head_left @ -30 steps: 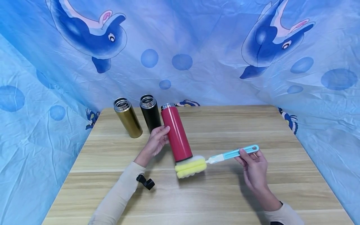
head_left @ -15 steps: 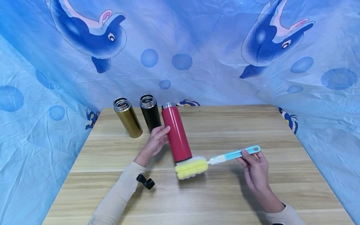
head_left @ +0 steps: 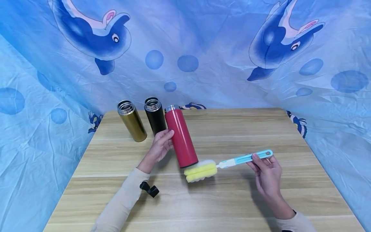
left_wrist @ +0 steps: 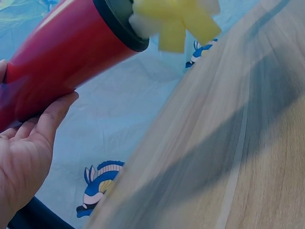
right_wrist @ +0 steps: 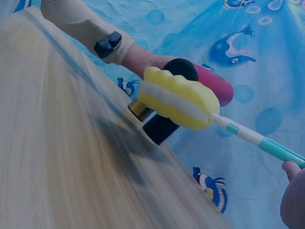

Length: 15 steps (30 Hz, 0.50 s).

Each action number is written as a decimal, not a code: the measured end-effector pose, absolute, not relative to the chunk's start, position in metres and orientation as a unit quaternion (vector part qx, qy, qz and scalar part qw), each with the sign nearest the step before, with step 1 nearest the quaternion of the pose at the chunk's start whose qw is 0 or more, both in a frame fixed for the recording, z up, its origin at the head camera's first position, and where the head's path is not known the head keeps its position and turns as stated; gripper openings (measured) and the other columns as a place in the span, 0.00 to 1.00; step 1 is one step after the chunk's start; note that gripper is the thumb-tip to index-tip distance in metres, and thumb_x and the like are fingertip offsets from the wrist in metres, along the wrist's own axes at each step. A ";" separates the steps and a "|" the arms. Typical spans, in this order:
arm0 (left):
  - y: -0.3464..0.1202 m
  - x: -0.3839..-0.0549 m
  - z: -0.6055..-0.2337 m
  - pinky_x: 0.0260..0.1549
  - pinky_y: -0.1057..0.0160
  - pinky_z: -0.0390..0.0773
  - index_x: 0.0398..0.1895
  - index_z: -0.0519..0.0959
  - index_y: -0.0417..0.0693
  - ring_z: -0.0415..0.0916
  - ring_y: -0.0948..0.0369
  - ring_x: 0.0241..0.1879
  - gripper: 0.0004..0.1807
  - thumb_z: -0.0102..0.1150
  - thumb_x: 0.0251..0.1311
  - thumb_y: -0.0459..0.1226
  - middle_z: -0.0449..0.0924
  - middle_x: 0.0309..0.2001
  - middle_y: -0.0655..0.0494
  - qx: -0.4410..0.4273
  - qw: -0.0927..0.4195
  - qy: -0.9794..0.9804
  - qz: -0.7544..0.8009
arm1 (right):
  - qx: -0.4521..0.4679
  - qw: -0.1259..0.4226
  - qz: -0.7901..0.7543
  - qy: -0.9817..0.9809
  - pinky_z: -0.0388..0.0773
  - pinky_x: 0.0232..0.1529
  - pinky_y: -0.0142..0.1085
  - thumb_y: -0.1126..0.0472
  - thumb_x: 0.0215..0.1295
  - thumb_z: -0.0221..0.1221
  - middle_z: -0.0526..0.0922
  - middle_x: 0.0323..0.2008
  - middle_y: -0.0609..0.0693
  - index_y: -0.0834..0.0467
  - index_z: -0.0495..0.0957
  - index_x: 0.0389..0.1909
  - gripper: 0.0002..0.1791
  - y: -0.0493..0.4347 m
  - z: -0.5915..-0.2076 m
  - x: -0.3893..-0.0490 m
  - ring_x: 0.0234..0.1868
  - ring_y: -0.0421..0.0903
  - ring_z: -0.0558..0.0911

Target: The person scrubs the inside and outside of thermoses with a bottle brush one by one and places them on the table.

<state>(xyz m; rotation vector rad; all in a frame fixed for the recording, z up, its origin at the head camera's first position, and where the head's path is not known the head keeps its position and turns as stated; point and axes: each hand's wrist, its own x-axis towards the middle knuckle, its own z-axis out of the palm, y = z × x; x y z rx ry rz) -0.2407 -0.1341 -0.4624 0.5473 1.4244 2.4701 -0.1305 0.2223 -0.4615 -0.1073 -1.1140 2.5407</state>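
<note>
My left hand (head_left: pixel 160 145) grips a red thermos bottle (head_left: pixel 182 138) around its middle, above the table. The bottle is tilted, its steel neck pointing away and its black base (left_wrist: pixel 121 24) towards me. My right hand (head_left: pixel 269 177) pinches the blue and white handle (head_left: pixel 246 159) of a bottle brush. Its yellow and white sponge head (head_left: pixel 201 170) lies right at the bottle's base, overlapping it in the left wrist view. Seen from the right wrist, the sponge head (right_wrist: pixel 181 98) partly covers the base and my left fingers.
A gold bottle (head_left: pixel 133 125) and a black bottle (head_left: pixel 155 117) stand upright and uncapped at the back left of the wooden table (head_left: pixel 232 132). The black one is close behind my left hand. A blue dolphin-print curtain (head_left: pixel 217 38) surrounds the table's back and sides.
My right hand has moved a little to the right, and the brush's sponge has slid the same way along the bottle's base. The left hand and red bottle have barely shifted.
</note>
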 end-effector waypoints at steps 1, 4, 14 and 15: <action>-0.134 -0.240 -0.462 0.39 0.64 0.87 0.53 0.77 0.42 0.87 0.61 0.39 0.11 0.48 0.77 0.37 0.87 0.43 0.53 0.188 0.118 0.486 0.845 | -0.037 0.176 0.901 -0.394 0.86 0.36 0.36 0.83 0.66 0.56 0.87 0.29 0.59 0.66 0.74 0.37 0.09 0.221 -0.462 -0.130 0.32 0.49 0.90; -0.133 -0.239 -0.459 0.41 0.63 0.87 0.54 0.76 0.41 0.87 0.61 0.40 0.11 0.48 0.76 0.36 0.87 0.44 0.53 0.187 0.117 0.488 0.845 | -0.037 0.160 0.903 -0.396 0.86 0.37 0.36 0.82 0.67 0.55 0.86 0.29 0.58 0.66 0.74 0.38 0.09 0.217 -0.464 -0.130 0.32 0.49 0.90; -0.144 -0.226 -0.450 0.43 0.61 0.87 0.60 0.70 0.35 0.87 0.61 0.41 0.17 0.50 0.73 0.35 0.87 0.46 0.55 0.166 0.087 0.536 0.823 | -0.034 0.128 0.910 -0.392 0.86 0.38 0.35 0.80 0.69 0.54 0.87 0.30 0.58 0.65 0.74 0.36 0.08 0.218 -0.456 -0.128 0.32 0.48 0.90; -0.146 -0.225 -0.450 0.43 0.61 0.87 0.61 0.69 0.34 0.87 0.61 0.41 0.18 0.50 0.73 0.34 0.87 0.45 0.55 0.167 0.082 0.535 0.824 | -0.034 0.130 0.910 -0.392 0.86 0.38 0.35 0.80 0.69 0.54 0.87 0.30 0.58 0.65 0.74 0.36 0.08 0.219 -0.454 -0.129 0.32 0.48 0.90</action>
